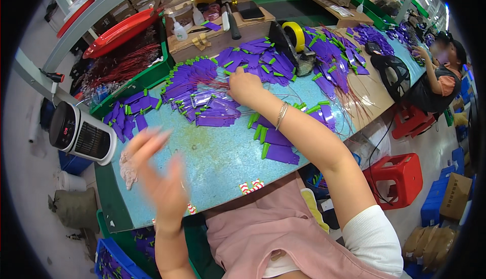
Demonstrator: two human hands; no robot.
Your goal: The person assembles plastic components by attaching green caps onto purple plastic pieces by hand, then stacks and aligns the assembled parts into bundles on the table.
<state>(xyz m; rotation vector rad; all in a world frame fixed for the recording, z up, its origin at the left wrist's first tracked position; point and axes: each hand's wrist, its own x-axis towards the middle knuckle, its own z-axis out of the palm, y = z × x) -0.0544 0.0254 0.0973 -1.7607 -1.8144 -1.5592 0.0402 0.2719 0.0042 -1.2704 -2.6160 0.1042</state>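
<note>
Right hand [244, 86]: reached forward, fingers curled down onto a pile of purple tags [205, 104] with green ends; whether it pinches a tag cannot be told. Left hand [157, 170]: raised above the table, fingers spread and empty, blurred. A bracelet [281, 114] sits on the right wrist.

Landmark: tape dispenser [296, 44], black with a yellow roll, at the far side of the table.

- Left of the dispenser: the main spread of purple tags, running to the table's left end; thin red wires [223, 84] lie among them.
- Right of the dispenser: a second heap of purple tags [334, 59], with red wires trailing toward the table edge.
- Nearer than the dispenser, by the right forearm: a few single tags [278, 150].
- Far left of the dispenser: a green crate [147, 76] holding red wire bundles; a red tray [119, 32] rests above it.
- Behind the dispenser: a cardboard box [223, 33] carrying a small spray bottle [179, 30] and dark tools.

Table [223, 162]: light blue top with a green border. A small white heater [81, 135] stands at its left end. Red stools [400, 178] stand on the floor to the right, blue crates [114, 261] below. Another person [438, 76] sits at the far right end.
</note>
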